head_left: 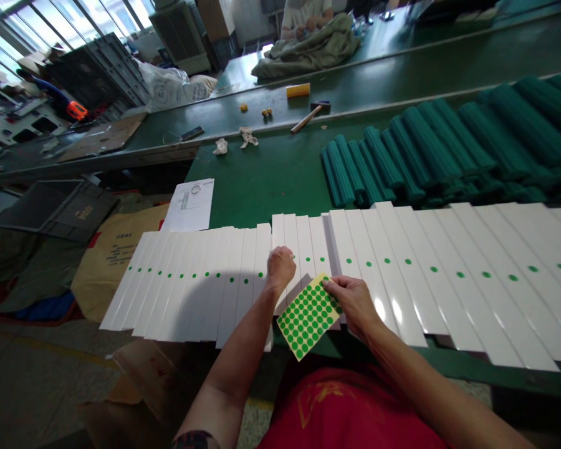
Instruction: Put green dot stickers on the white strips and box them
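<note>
Left hand curled, fingers pressed together against white strips. Right hand pinches green dot sheet at its edge, just above the strips.

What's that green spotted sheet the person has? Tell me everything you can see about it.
The sheet of green dot stickers is a small rectangle, with round green stickers in close rows on a pale yellow backing that looks like paper. A narrow bare margin shows at its edges. It sits at a slant, with the right hand gripping its upper right edge. It lies over the white strips, its lower corner reaching past their ends.
</note>
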The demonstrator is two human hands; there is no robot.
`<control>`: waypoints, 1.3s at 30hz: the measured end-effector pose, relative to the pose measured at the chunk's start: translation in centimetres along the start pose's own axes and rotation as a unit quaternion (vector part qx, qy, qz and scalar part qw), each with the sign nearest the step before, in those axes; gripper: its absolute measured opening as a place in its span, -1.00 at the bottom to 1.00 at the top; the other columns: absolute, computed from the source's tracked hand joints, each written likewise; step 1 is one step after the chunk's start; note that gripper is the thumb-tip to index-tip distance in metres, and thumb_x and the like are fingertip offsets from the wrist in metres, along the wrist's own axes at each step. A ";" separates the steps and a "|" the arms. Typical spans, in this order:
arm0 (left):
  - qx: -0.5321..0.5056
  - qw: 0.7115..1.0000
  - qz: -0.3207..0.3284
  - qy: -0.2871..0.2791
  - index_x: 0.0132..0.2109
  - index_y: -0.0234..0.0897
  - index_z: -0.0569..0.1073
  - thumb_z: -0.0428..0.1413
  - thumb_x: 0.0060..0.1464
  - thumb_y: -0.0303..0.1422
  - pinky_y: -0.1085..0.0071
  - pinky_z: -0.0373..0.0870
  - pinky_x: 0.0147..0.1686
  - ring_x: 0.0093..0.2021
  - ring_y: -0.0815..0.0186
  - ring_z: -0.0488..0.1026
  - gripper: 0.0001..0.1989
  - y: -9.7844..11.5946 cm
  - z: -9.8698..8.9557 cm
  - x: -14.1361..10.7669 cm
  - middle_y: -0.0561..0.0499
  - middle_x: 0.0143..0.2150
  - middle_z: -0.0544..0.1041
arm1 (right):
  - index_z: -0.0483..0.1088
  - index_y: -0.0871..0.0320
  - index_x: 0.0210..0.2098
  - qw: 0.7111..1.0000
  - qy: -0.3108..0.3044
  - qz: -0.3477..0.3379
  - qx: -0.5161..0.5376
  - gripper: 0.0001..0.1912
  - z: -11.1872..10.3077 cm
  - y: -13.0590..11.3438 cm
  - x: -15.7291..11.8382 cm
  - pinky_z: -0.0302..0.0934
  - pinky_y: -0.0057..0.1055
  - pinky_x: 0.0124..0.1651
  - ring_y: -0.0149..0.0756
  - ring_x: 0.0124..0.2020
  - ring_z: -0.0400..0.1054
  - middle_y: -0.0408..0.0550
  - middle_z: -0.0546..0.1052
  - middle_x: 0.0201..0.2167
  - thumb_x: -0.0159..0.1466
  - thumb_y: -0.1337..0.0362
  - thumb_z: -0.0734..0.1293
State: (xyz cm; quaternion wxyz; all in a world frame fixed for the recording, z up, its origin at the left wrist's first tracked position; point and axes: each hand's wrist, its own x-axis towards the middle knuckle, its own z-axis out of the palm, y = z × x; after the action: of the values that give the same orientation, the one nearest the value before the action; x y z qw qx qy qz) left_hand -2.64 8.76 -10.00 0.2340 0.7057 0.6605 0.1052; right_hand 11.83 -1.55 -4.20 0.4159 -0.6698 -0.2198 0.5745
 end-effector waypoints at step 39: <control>-0.369 0.922 -0.048 -0.105 -0.30 -0.36 0.53 0.21 -0.15 -0.43 0.51 0.36 -0.45 -0.46 0.41 0.45 -0.83 -1.3 -4.7 -7.7 0.03 -0.45 0.54 | 0.46 0.23 -0.54 0.999 -0.040 0.000 0.035 -0.72 2.8 -0.1 0.5 0.03 -0.51 -0.61 -0.44 -0.65 0.23 -0.14 0.44 -0.67 0.00 0.12 0.48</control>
State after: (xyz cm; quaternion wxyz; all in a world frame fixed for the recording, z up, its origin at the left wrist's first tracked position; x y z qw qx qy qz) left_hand -6.76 2.11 -5.24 0.5504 0.5440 0.5797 0.2551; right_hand 9.31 -0.19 -4.39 0.4301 -0.6316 -0.2164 0.6076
